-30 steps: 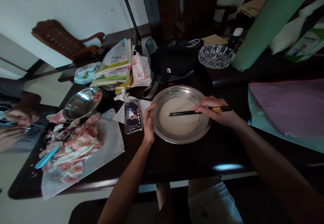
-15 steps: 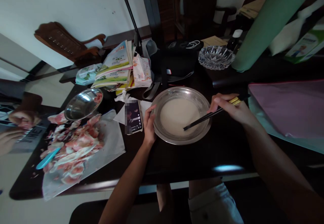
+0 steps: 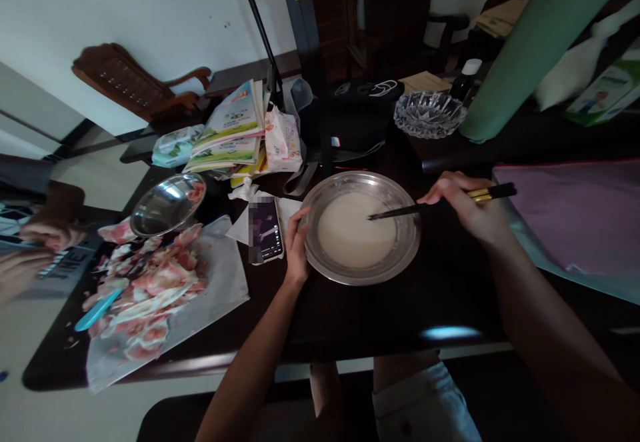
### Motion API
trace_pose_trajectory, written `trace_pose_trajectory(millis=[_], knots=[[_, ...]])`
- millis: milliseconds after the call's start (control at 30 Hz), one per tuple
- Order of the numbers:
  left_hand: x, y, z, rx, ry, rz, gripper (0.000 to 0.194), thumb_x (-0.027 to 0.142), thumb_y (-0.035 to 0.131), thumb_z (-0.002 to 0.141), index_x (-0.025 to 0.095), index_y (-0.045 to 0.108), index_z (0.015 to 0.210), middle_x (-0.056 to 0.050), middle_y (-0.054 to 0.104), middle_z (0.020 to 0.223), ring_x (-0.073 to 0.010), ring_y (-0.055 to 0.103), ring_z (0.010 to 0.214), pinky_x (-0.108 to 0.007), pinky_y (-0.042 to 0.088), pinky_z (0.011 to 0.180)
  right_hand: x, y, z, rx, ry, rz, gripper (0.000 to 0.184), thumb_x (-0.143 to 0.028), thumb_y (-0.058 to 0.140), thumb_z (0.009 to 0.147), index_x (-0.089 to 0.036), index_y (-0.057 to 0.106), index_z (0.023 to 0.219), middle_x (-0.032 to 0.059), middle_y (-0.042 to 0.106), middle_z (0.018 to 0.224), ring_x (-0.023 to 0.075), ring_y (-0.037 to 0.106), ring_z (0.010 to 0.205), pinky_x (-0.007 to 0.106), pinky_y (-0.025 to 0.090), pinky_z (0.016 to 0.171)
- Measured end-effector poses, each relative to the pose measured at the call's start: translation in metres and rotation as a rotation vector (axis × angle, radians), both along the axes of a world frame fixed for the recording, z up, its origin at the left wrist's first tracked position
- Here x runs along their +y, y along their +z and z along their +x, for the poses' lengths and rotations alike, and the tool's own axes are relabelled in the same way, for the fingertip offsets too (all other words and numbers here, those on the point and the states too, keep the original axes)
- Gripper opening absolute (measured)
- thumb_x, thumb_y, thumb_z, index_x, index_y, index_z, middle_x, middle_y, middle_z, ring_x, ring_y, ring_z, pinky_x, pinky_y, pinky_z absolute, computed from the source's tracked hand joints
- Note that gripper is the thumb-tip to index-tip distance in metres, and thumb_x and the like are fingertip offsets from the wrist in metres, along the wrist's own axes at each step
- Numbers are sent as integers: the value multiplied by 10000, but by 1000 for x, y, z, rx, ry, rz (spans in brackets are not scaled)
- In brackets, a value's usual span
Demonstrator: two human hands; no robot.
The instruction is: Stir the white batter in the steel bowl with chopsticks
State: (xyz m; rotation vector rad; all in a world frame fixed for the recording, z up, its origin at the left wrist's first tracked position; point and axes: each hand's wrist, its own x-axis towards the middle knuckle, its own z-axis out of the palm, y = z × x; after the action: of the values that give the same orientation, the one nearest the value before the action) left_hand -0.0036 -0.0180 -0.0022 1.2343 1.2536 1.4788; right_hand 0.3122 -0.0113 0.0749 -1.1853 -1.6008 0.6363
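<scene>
A wide steel bowl (image 3: 407, 249) stands in front of me, holding a pale, milky batter-like liquid (image 3: 355, 232). My left hand (image 3: 299, 245) is closed on the bowl's left rim, with the fingers along its outer wall. In my right hand (image 3: 463, 202) is a pair of black chopsticks (image 3: 400, 211) with gold bands, gripped near the upper end. Their tips reach over the bowl to the liquid; whether they dip in or hover just above I cannot tell. Close to my left hand lies a phone (image 3: 267, 229) with a lit screen.
Raw meat pieces (image 3: 160, 289) lie on a plastic sheet (image 3: 225, 269) at left, with a blue-handled tool (image 3: 99, 310) on them. Behind is a tilted steel bowl (image 3: 167, 205). Another person's hands (image 3: 50, 245) work at far left. A glass ashtray (image 3: 429, 114) and green cylinder (image 3: 540, 55) stand at back right.
The chopsticks have swept from the bowl's middle to its near side, then back up toward the centre. My right hand has shifted right, beyond the rim. My left hand stays on the bowl.
</scene>
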Motion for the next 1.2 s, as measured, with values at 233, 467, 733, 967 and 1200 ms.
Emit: trace_pose_trajectory(millis=[233, 467, 733, 967, 1200], knots=[[-1, 1, -1, 33, -6, 16, 387, 484, 612, 884, 240, 706, 1171, -66, 692, 1255, -280, 608, 1225, -428, 475, 1075, -4, 5, -2, 59, 198, -124, 475, -615, 614, 929, -275, 725, 617, 23, 738, 651, 218, 676, 668, 394, 498, 720], [0, -2, 0, -16, -6, -12, 387, 490, 616, 886, 252, 696, 1180, -62, 699, 1238, -266, 645, 1152, -418, 512, 1015, 2, -11, -25, -164, 281, -28, 352, -577, 647, 923, -286, 777, 775, 25, 805, 804, 222, 720, 762, 385, 498, 749], [0, 0, 0, 14, -4, 0, 415, 524, 615, 875, 250, 694, 1176, -63, 690, 1239, -282, 622, 1182, -423, 488, 1032, 0, -1, -2, 24, 57, -33, 456, -604, 594, 947, -278, 710, 651, 29, 745, 687, 233, 697, 729, 435, 489, 823], [0, -1, -1, 14, -17, -9, 392, 500, 596, 890, 246, 674, 1179, -62, 679, 1241, -287, 618, 1173, -425, 488, 1015, -3, 0, -6, 33, 247, -112, 457, -588, 600, 946, -270, 733, 647, 32, 739, 678, 223, 686, 699, 396, 510, 725], [-1, 0, 0, 12, -15, -6, 410, 524, 604, 881, 249, 675, 1177, -64, 683, 1243, -272, 619, 1183, -409, 480, 1028, 2, -11, -24, -167, 223, -25, 335, -582, 663, 907, -292, 768, 776, 25, 793, 800, 227, 705, 771, 392, 496, 752]])
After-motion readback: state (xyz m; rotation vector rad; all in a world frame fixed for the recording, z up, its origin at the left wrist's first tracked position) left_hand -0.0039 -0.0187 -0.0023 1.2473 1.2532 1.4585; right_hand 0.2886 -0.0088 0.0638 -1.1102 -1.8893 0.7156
